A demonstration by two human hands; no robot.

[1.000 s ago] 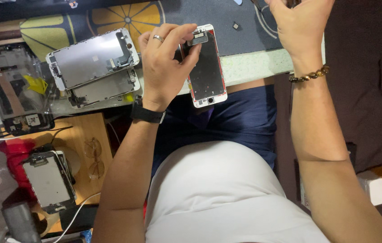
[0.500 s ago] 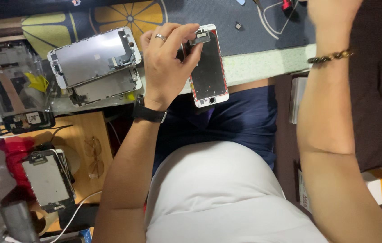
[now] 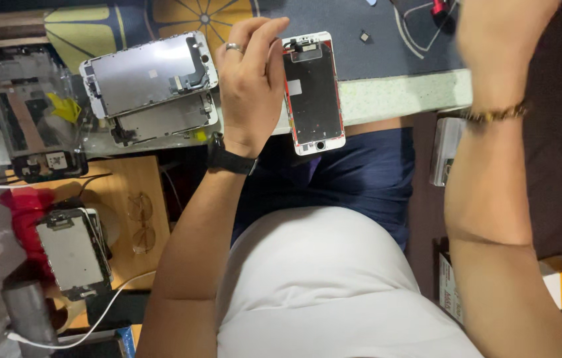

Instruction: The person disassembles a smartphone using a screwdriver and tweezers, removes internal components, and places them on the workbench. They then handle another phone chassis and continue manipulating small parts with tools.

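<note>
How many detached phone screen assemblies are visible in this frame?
4: one held in the left hand at, two stacked on the desk at and, one lower left at. Others may be hidden.

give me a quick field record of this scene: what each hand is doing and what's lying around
left hand: holds a phone screen panel by its top end, back side facing up, over the table edge
right hand: raised, blurred, nothing visibly held; bracelet on wrist
left wrist: black watch
on table: two more screen panels stacked at left
lower left: another phone part and eyeglasses on a wooden surface
</note>
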